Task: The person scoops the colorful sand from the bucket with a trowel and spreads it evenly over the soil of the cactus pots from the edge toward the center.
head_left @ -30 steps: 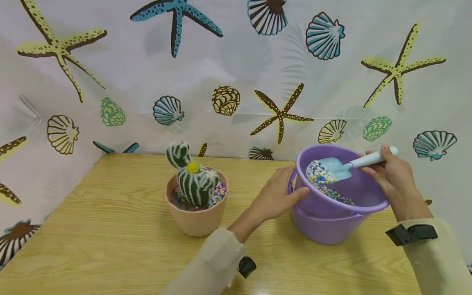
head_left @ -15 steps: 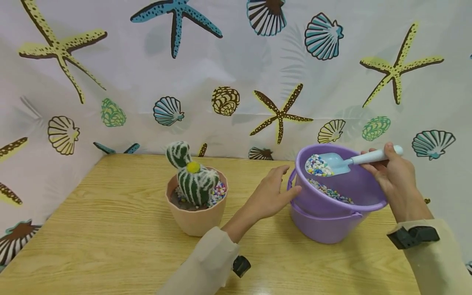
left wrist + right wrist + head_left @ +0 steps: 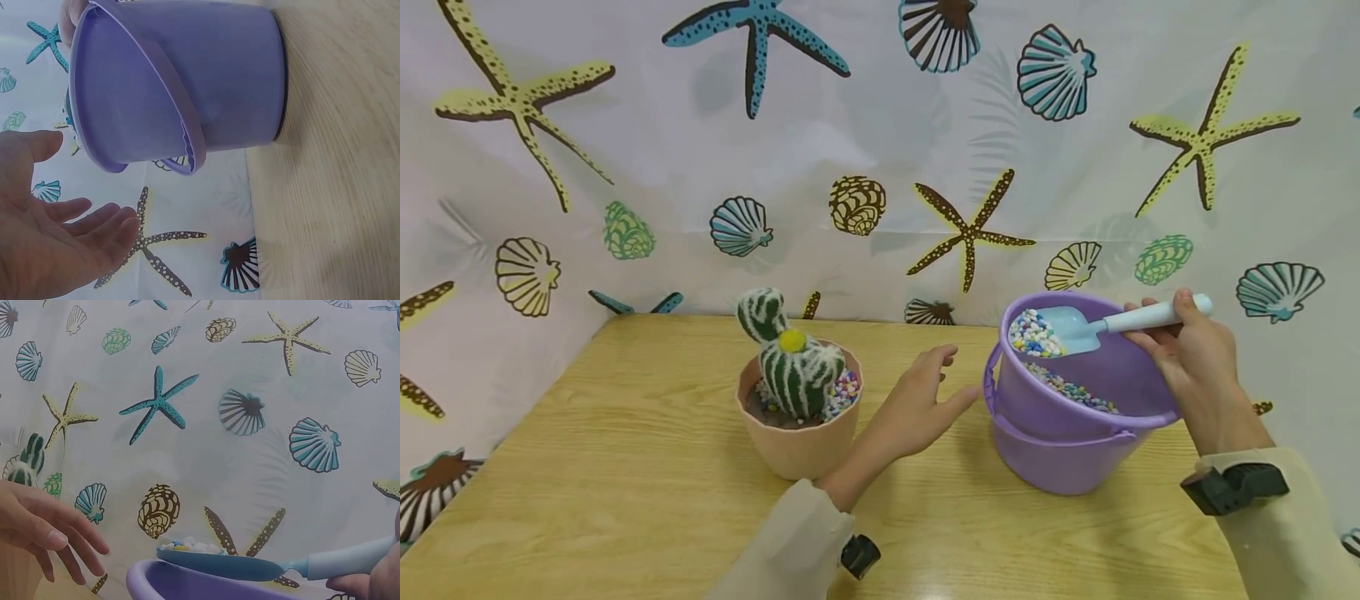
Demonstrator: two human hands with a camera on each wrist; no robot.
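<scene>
My right hand (image 3: 1198, 358) grips the white handle of a light blue toy shovel (image 3: 1078, 332) over the mouth of a purple bucket (image 3: 1052, 462). Small coloured pebbles (image 3: 1036, 333) fill the scoop, which is close to level and overlaps the bucket's left rim in the head view. More pebbles lie inside the bucket. My left hand (image 3: 917, 408) is left of the bucket, fingers spread and relaxed, holding nothing. In the left wrist view the bucket's handle (image 3: 187, 125) hangs down its side, apart from my left hand (image 3: 69, 237).
A peach flowerpot (image 3: 805, 454) holding a fuzzy striped cactus (image 3: 797, 379) and pebbles stands left of my left hand on the wooden table (image 3: 602, 467). A white cloth (image 3: 880, 108) printed with starfish and shells hangs behind.
My left hand has let go of the bucket's rim and moved left towards the pot. The loaded shovel has risen and shifted slightly left in my right hand.
</scene>
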